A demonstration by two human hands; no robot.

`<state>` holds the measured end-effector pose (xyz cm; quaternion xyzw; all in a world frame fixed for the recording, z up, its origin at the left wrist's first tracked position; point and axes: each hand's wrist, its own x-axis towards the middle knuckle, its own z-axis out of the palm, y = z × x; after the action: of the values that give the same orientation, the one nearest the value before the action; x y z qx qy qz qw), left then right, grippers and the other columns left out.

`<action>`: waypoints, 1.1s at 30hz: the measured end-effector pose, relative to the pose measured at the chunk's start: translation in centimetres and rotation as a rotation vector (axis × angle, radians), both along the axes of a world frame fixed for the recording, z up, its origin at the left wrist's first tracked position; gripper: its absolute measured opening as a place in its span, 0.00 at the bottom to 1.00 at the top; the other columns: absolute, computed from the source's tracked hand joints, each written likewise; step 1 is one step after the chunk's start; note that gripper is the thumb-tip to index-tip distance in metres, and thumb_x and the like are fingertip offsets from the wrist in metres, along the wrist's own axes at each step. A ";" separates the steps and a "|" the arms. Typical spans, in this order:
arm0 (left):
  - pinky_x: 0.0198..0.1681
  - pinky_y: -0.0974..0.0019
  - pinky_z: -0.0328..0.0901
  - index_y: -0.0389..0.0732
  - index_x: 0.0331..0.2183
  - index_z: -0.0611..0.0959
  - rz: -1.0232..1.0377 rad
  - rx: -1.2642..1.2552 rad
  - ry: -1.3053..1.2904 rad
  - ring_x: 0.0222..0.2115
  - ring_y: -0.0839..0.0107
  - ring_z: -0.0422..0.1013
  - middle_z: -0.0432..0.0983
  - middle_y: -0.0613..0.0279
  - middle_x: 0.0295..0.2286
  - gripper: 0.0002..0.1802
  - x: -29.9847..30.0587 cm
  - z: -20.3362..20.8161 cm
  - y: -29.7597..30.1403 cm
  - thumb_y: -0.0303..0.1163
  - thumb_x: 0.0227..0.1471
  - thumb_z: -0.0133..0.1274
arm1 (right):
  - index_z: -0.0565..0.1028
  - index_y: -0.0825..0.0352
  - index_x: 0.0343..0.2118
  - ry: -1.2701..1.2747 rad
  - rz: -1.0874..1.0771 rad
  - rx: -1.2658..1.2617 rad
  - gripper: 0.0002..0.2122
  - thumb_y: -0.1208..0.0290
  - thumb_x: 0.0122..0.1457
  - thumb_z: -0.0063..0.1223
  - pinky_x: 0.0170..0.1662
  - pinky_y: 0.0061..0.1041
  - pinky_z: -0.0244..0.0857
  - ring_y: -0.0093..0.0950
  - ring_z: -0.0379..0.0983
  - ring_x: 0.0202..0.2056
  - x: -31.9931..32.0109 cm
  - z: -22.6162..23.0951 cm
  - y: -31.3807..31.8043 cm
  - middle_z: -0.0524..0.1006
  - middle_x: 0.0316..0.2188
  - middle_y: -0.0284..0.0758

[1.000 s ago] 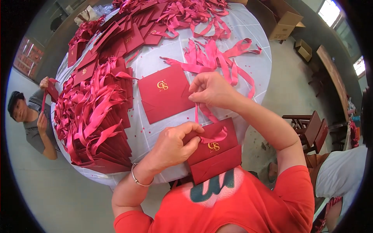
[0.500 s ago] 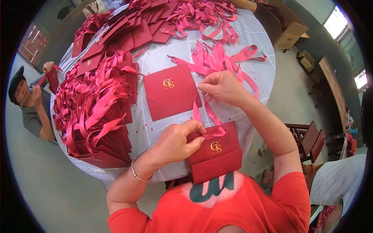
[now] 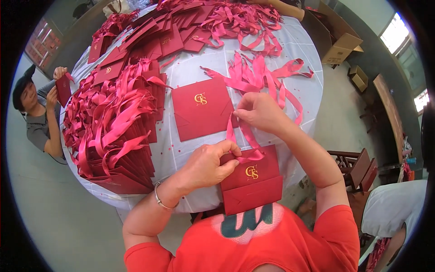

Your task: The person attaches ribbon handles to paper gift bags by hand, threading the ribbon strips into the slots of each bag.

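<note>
Our left hand (image 3: 209, 164) is gripping the red envelope (image 3: 252, 181) at the tabletop (image 3: 290, 50) edge, six o'clock, fingers curled on its top-left corner. Our right hand (image 3: 258, 112) is pinching the pink ribbon (image 3: 244, 143), fingers pressed together, at twelve o'clock from the envelope.

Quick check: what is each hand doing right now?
Left hand: closed, pinning the top of the red folded bag.
Right hand: closed, pinching the pink ribbon that runs down to that bag.

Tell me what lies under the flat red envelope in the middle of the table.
The flat red envelope rests on the white tablecloth; the cloth directly beneath is covered.
</note>
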<state>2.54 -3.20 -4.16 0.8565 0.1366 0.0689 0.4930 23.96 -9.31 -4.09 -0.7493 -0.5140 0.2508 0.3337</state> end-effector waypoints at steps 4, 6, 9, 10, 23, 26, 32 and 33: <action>0.31 0.68 0.68 0.38 0.34 0.78 -0.013 0.009 0.000 0.27 0.72 0.76 0.79 0.59 0.27 0.08 0.0 0.2 0.0 0.27 0.48 0.56 | 0.77 0.71 0.28 0.355 -0.047 0.001 0.07 0.73 0.54 0.61 0.26 0.19 0.67 0.17 0.74 0.25 0.2 -0.2 0.0 0.78 0.23 0.32; 0.31 0.68 0.68 0.38 0.34 0.78 -0.014 0.012 -0.011 0.27 0.72 0.76 0.79 0.59 0.27 0.08 -0.1 0.2 0.0 0.26 0.48 0.56 | 0.77 0.71 0.28 0.458 -0.054 -0.022 0.06 0.73 0.54 0.62 0.25 0.18 0.66 0.17 0.74 0.24 -0.2 0.3 0.2 0.78 0.23 0.32; 0.31 0.68 0.68 0.38 0.34 0.78 -0.019 0.009 0.024 0.27 0.71 0.76 0.79 0.60 0.27 0.08 -0.1 0.4 0.0 0.26 0.49 0.56 | 0.77 0.71 0.27 0.398 -0.110 -0.113 0.07 0.72 0.53 0.63 0.21 0.17 0.64 0.16 0.73 0.20 -0.7 0.9 1.0 0.77 0.21 0.31; 0.31 0.68 0.68 0.38 0.34 0.78 -0.022 0.024 0.015 0.27 0.71 0.76 0.79 0.60 0.27 0.08 0.0 0.3 0.0 0.26 0.49 0.57 | 0.77 0.71 0.26 0.349 -0.096 -0.108 0.08 0.72 0.53 0.63 0.20 0.18 0.63 0.17 0.73 0.19 -0.7 0.6 1.2 0.77 0.19 0.31; 0.36 0.55 0.69 0.38 0.38 0.77 -0.009 0.077 0.017 0.34 0.50 0.76 0.79 0.46 0.31 0.15 0.1 0.3 -0.1 0.34 0.49 0.58 | 0.79 0.73 0.22 0.168 0.084 -0.186 0.06 0.75 0.49 0.59 0.20 0.20 0.66 0.19 0.72 0.16 -0.7 2.1 2.6 0.77 0.16 0.34; 0.37 0.55 0.69 0.38 0.38 0.77 -0.021 0.086 -0.026 0.34 0.50 0.76 0.79 0.46 0.31 0.15 0.0 0.0 -0.1 0.34 0.49 0.58 | 0.77 0.73 0.24 0.272 0.003 -0.003 0.05 0.75 0.51 0.58 0.20 0.19 0.66 0.19 0.73 0.17 -1.2 1.5 1.5 0.76 0.17 0.33; 0.31 0.67 0.68 0.35 0.38 0.78 -0.036 0.062 -0.055 0.28 0.66 0.76 0.79 0.53 0.30 0.14 0.0 0.3 -0.2 0.27 0.47 0.60 | 0.74 0.70 0.27 0.549 -0.035 0.084 0.05 0.76 0.52 0.59 0.19 0.17 0.67 0.18 0.73 0.18 -1.4 1.2 1.3 0.75 0.19 0.31; 0.31 0.67 0.68 0.35 0.38 0.78 -0.043 0.064 -0.055 0.28 0.66 0.76 0.79 0.53 0.30 0.14 0.0 0.6 -0.1 0.27 0.47 0.60 | 0.74 0.70 0.27 0.549 -0.041 0.087 0.05 0.76 0.52 0.59 0.19 0.17 0.67 0.18 0.73 0.18 -1.4 1.0 1.3 0.75 0.19 0.31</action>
<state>2.58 -3.31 -3.61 0.8723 0.1025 0.0863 0.4703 22.60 -7.97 -3.05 -0.6483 -0.3994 0.4154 0.4976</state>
